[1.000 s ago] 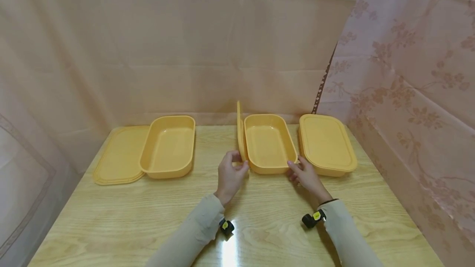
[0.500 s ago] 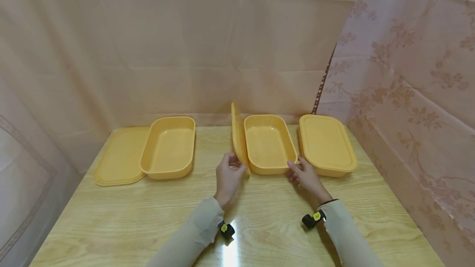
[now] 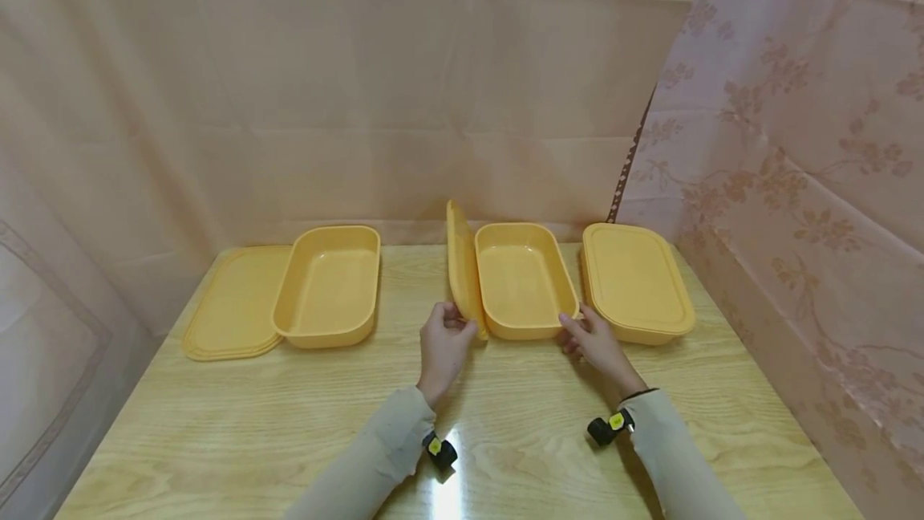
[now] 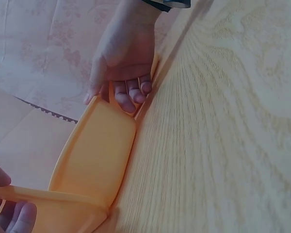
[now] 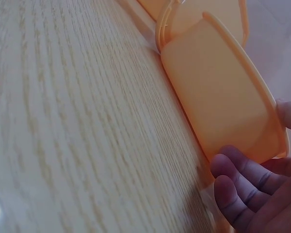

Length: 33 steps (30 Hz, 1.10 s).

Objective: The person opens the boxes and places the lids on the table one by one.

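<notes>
My left hand (image 3: pixel 445 347) pinches the near end of a yellow lid (image 3: pixel 460 263), which stands on edge, leaning left, beside the middle yellow food container (image 3: pixel 530 333). That container is uncovered, with nothing in it. At its near right corner, my right hand (image 3: pixel 599 347) holds the rim, thumb on top. In the right wrist view, the thumb is on the rim of the container (image 5: pixel 223 92) and fingers (image 5: pixel 250 177) curl below. The left wrist view shows the left thumb and fingers on either side of the lid (image 4: pixel 63 213), close to the container wall (image 4: pixel 94 150).
A second uncovered container (image 3: pixel 332 339) stands to the left, slightly overlapping flat lids (image 3: pixel 234 303) on the table (image 3: pixel 361 440). To the right is a container with its lid on (image 3: pixel 638 279). Curtains (image 3: pixel 325 103) hang behind and beside the table.
The lid in my left hand has tilted from nearly upright to leaning left, its top edge moving away from the container. The right hand has kept its place on the container corner.
</notes>
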Available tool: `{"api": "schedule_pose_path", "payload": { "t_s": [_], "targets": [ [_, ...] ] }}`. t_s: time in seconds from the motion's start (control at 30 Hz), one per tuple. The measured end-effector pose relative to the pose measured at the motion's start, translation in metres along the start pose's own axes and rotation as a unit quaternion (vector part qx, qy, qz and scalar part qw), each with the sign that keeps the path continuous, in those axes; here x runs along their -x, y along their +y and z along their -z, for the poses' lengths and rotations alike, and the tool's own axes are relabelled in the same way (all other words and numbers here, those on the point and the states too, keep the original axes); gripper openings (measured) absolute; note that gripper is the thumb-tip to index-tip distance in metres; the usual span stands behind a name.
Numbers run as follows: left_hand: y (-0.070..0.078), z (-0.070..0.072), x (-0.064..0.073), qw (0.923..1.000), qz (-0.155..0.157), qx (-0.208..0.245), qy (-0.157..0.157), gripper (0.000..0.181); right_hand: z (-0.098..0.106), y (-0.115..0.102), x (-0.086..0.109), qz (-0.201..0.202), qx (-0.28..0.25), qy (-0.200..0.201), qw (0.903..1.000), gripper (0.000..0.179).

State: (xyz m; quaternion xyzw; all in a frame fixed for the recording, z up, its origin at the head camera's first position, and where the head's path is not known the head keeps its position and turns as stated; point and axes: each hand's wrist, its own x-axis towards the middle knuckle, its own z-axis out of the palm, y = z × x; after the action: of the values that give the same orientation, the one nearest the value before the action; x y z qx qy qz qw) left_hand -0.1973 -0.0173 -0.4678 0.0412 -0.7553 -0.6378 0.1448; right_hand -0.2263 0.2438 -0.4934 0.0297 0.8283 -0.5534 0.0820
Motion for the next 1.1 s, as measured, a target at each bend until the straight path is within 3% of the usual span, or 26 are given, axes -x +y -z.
{"api": "schedule_pose_path", "payload": {
  "t_s": [0.4, 0.6, 1.1],
  "targets": [
    [0.0, 0.0, 0.003, 0.9967, 0.057, 0.048, 0.032, 0.024, -0.002, -0.003, 0.002, 0.008, -0.006, 0.002, 1.0, 0.052],
    [-0.002, 0.001, 0.003, 0.9953, 0.063, 0.043, 0.06, 0.023, -0.005, -0.002, 0.002, 0.006, -0.006, 0.003, 1.0, 0.05],
    [-0.01, 0.014, 0.006, 0.9926, 0.099, 0.029, 0.063, 0.02, -0.008, -0.005, 0.002, 0.012, -0.004, 0.0, 0.9999, 0.048]
  ]
}}
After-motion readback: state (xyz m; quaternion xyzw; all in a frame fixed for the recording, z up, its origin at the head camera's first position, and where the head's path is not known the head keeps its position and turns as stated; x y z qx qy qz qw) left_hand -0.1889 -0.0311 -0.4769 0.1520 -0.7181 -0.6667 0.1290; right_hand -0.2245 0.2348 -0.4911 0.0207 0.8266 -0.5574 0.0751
